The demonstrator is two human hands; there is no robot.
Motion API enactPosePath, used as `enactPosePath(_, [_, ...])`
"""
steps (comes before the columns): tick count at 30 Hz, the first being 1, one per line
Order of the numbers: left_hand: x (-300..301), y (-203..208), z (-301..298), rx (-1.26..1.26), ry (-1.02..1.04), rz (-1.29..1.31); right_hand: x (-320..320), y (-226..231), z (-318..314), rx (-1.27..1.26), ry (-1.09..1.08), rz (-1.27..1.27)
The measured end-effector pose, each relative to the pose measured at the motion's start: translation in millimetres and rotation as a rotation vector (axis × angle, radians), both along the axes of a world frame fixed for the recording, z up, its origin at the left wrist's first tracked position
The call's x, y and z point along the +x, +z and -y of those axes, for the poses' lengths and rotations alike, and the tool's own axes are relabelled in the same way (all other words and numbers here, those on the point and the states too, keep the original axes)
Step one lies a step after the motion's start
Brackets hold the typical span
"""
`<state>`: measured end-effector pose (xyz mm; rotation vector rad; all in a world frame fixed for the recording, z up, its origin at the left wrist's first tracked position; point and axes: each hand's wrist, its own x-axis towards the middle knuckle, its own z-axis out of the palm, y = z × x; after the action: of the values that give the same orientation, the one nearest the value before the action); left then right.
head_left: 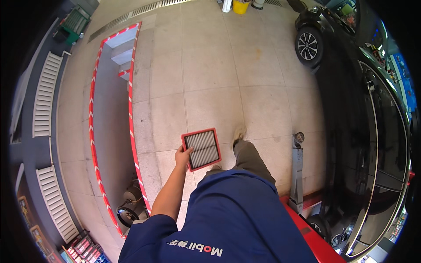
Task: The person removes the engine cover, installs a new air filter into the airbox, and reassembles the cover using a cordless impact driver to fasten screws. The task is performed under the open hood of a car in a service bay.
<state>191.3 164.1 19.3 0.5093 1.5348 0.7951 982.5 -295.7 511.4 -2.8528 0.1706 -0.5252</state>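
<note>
My left hand grips the lower left edge of a flat square air filter with a red rim and grey pleats. I carry it out in front of me at about waist height, tilted slightly. My right hand is out of sight, hidden behind my blue shirt. One foot steps forward on the tiled floor just right of the filter.
A long service pit edged in red and white stripes runs along my left, with steps at its far end. A black car stands close on my right. A grey jack post and a red lift ramp lie beside it.
</note>
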Motion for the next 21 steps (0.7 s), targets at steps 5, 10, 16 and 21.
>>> enactPosePath(5, [62, 24, -93, -0.096, -0.066, 0.226, -22, -135, 30, 0.893, -0.369, -0.190])
enactPosePath(10, [154, 97, -221, -0.057, -0.181, 0.496, -47, -323, -36, 1.327, -0.722, -0.508])
enactPosePath(16, [288, 228, -370, 0.265, -0.667, 0.169, -86, -464, -410, 1.334, -0.281, -1.255])
enactPosePath(21, [359, 353, -455, 0.781, -0.911, -0.276, -123, -307, -758, 0.556, 1.209, -1.365])
